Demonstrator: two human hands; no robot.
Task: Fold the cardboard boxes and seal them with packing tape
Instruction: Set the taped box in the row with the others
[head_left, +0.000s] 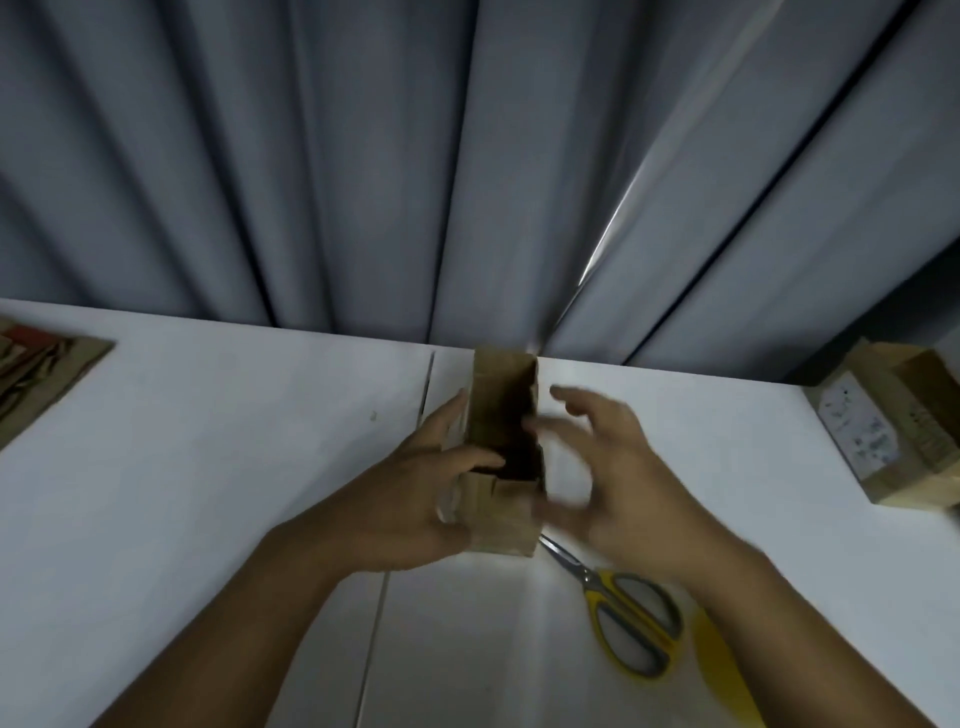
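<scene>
Box (504, 514) upright at the middle of the white table (208, 467), top open, just in front of the grey curtain (363, 156). Clasped from the left by the left hand (410, 488), thumb curled over a near flap; right hand (613, 467) blurred, slack with fingers spread, just beside the right wall, contact unclear. Yellow-handled scissors (628, 618) flat below the right wrist, flattened cardboard (36, 374) far left, labelled box (893, 421) far right

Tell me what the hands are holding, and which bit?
The left hand holds the open cardboard box by its left wall, thumb over the rim. The right hand, blurred with fingers spread, is at the right wall; a hold cannot be told.
</scene>
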